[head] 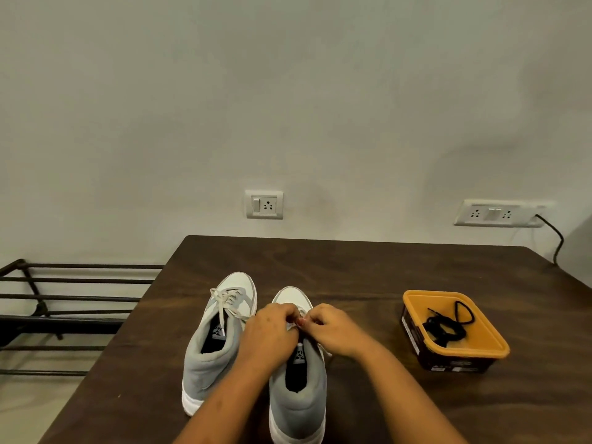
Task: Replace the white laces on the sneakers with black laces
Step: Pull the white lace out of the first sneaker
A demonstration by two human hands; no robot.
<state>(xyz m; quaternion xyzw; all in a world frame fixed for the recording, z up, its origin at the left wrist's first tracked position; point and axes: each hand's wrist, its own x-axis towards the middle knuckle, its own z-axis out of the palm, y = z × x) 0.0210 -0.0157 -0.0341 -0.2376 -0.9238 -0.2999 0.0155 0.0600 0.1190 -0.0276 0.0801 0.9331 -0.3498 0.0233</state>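
Both hands, left hand and right hand, meet over the right sneaker on the counter, fingers pinched closed on its white lace. The left sneaker remains laced white; the black laces lie in an orange container to the right.

Both hands hide right sneaker's laces; heel cut off at bottom edge; tongue label unreadable.
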